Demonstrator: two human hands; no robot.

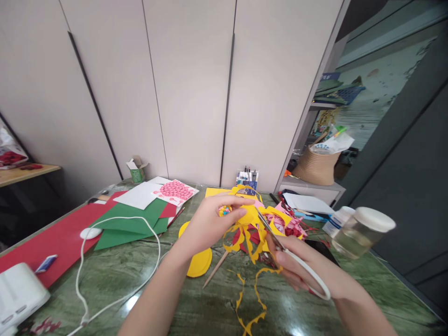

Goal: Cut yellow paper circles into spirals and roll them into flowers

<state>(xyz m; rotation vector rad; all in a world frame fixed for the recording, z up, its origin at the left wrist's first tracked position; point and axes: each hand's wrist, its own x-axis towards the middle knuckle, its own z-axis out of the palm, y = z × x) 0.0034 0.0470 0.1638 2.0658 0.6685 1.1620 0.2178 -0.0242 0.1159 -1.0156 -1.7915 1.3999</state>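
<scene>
My left hand (219, 215) pinches a piece of yellow paper (249, 214) between thumb and fingers, above the middle of the table. In my right hand (292, 263) is a pair of scissors (269, 227) with a white handle; its blades point up and left, at the edge of the yellow paper. Whether the blades are parted is hard to see. Thin scalloped yellow paper strips (257, 284) hang and lie below my hands. Yellow paper discs (200, 262) rest beside my left wrist. A pointed wooden stick (215, 269) lies in front of them.
Red paper (66, 233) and green paper (135, 221) cover the left side, with a white cable (82, 280) looping over. A pink dotted picture (177, 190) lies behind. On the right stands a lidded jar (362, 233); pink and red scraps (294, 226) are piled nearby.
</scene>
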